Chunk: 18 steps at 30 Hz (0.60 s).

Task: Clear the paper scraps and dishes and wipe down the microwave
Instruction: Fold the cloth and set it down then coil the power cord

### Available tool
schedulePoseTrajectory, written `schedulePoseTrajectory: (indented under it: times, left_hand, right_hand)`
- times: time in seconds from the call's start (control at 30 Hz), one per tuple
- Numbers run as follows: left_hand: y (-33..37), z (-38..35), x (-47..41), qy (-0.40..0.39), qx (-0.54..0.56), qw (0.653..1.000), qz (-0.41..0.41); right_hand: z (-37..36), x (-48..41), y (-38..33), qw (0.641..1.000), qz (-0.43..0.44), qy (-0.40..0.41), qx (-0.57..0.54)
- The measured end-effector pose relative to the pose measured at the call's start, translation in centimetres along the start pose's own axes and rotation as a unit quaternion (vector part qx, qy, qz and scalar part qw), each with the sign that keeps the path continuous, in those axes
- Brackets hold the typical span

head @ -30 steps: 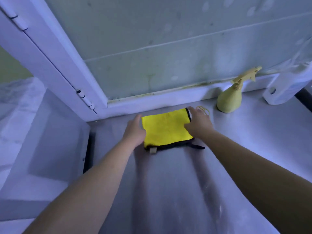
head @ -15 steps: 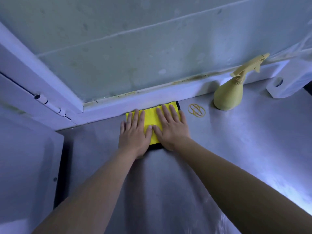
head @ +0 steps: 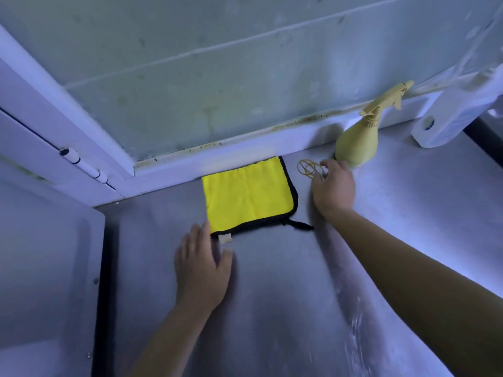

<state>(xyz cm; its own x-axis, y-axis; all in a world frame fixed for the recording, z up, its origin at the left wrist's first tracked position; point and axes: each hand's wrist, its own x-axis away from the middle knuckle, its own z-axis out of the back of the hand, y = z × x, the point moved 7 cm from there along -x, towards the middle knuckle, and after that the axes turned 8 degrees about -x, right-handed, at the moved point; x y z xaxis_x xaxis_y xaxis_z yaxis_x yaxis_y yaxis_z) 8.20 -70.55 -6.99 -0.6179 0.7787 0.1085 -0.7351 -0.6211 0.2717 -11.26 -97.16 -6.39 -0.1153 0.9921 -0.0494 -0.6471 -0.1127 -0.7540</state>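
Head view: pressing's over. The yellow cloth (head: pixel 245 194) lies flat at the counter's (head: pixel 299 295) back edge; left hand (head: pixel 201 270) has slid back, fingers released; right hand (head: pixel 334 189) is at the rubber bands (head: pixel 306 168), grip unclear.

Kitchen, far side: a brushed-metal counter (head: pixel 285 308) meets a white ledge (head: pixel 217 161). A yellow cloth (head: pixel 245 197) with black edging lies flat on it, far edge against the ledge. A black loop trails from the cloth's near right corner, and a small pale label shows at its near left corner. Just right of the cloth lies a tangle of yellowish rubber bands (head: pixel 307 168). Farther right, a pale yellow spray bottle (head: pixel 356 142) stands upright near the ledge. At far right, a white paper roll (head: pixel 449 121) lies on its side. Whitish streaks mark the counter's near right.
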Motion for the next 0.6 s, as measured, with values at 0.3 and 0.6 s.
schedulePoseTrajectory:
  times: [0.3,0.6]
  left_hand:
    - [-3.4,-3.7,1.2,-0.086,-0.123,0.989,0.013]
    - [-3.8,-4.4,0.8,-0.119,-0.121,0.985,0.018]
  right_hand:
    - [-1.3,-3.9,-1.6,0.983,0.004,-0.022,0.183]
    - [-1.4,-4.4,-0.8,0.983,-0.007,-0.064,0.173]
